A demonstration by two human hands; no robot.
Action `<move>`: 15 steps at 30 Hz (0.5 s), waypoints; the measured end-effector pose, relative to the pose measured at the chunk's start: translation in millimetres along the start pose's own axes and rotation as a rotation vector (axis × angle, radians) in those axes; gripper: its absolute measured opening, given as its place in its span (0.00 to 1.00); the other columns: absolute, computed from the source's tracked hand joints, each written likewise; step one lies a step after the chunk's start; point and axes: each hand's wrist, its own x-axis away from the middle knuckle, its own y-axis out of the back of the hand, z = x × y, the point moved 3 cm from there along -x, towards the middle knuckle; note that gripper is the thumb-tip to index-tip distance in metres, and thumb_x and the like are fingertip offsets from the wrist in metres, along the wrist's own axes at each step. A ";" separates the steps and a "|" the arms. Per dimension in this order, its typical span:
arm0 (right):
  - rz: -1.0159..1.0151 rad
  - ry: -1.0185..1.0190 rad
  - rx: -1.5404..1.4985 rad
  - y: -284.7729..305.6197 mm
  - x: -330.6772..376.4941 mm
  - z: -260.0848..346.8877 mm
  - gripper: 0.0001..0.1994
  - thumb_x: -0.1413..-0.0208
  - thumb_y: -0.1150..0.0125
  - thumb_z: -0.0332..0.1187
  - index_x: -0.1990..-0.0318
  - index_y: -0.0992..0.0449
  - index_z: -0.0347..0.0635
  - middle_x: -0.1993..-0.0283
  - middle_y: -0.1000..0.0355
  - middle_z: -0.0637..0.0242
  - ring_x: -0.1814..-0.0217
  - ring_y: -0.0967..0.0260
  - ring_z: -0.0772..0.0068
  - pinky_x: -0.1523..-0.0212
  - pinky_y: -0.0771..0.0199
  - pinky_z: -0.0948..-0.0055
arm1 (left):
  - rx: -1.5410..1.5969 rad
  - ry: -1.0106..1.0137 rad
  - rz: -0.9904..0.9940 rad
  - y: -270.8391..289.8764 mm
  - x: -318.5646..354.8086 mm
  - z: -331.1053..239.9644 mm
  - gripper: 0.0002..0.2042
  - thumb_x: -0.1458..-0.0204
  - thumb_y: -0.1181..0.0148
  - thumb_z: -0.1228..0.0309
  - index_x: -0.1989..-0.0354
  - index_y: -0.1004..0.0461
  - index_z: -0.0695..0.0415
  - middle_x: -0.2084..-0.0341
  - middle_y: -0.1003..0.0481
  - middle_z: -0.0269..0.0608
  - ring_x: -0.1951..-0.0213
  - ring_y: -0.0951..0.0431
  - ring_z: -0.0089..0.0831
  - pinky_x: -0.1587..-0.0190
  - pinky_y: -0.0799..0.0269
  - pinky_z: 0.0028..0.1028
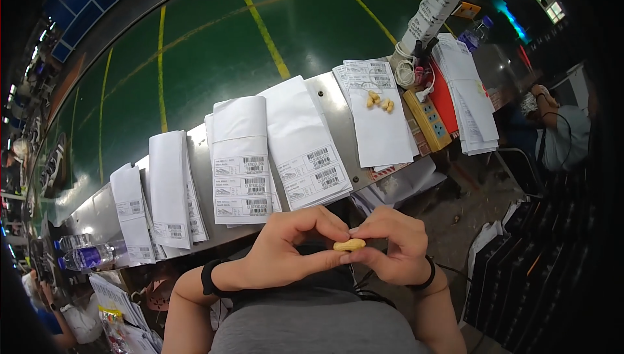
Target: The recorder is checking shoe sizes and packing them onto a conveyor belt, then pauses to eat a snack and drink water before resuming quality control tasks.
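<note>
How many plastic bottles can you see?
3: a farther bottle and a purple-labelled bottle at the left end of the metal table, plus an upper-right bottle. Others may be hidden.

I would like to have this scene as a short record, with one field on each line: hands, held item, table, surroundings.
Left hand: thumb and fingers pinching the peanut; black band on wrist
Right hand: pinching the same peanut; black band on wrist
Held item: one peanut, light tan
Table: metal, bearing stacks of white labelled papers
Loose peanuts: a few, on a right-hand paper stack
Power strip: yellowish, beside that stack
Floor beyond: green, yellow lines
</note>
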 end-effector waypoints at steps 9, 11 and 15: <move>0.018 -0.140 -0.049 8.3 8.2 -8.7 0.15 0.56 0.26 0.29 0.58 0.18 0.40 0.67 0.28 0.66 0.70 0.30 0.75 0.69 0.30 0.77 | 0.144 0.256 0.083 -6.0 -12.9 2.3 0.11 0.49 0.34 0.77 0.61 0.29 0.64 0.63 0.23 0.41 0.60 0.21 0.26 0.54 0.25 0.25; -0.052 -0.161 -0.073 7.2 13.1 -11.4 0.15 0.56 0.27 0.29 0.58 0.18 0.40 0.66 0.28 0.65 0.67 0.30 0.74 0.68 0.29 0.77 | 0.370 0.251 0.094 -11.1 -18.8 7.8 0.10 0.47 0.36 0.78 0.59 0.28 0.65 0.65 0.22 0.41 0.61 0.20 0.24 0.57 0.24 0.24; -0.156 -0.115 -0.080 9.2 20.0 -9.3 0.12 0.52 0.29 0.30 0.59 0.19 0.40 0.60 0.26 0.58 0.56 0.28 0.66 0.58 0.26 0.73 | 0.416 0.312 0.145 -18.3 -23.7 16.0 0.11 0.49 0.35 0.78 0.57 0.27 0.65 0.66 0.21 0.41 0.62 0.20 0.24 0.57 0.24 0.23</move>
